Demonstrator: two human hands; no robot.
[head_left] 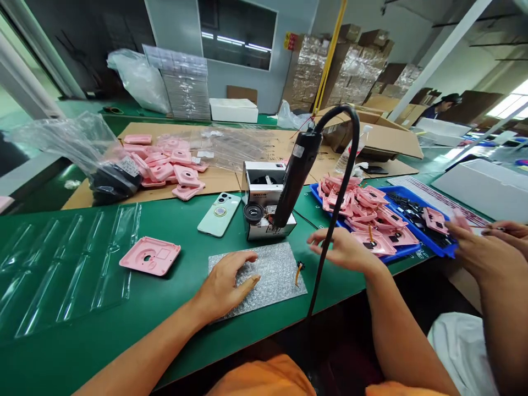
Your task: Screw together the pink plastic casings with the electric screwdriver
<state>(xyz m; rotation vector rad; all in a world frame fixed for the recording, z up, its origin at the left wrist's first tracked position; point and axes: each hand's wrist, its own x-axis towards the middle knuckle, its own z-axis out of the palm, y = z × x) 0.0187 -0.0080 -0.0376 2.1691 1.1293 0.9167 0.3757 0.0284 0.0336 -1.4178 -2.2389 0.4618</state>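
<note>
My left hand rests over the left part of a bubble wrap sheet, its thumb and fingers apart and nothing in them. On the sheet's right edge lies a small black part with an orange ribbon cable. My right hand is behind a hanging black cord, right of the sheet, with fingers spread and nothing visible in them. Before the hands, a black electric screwdriver hangs nose down in front of a white box. One pink plastic housing lies alone at the left.
A phone lies near the box. Pink housings fill a blue tray at right; beside it another blue tray holds black parts. A co-worker's hands work there. More pink housings lie on cardboard. Clear plastic trays cover the left.
</note>
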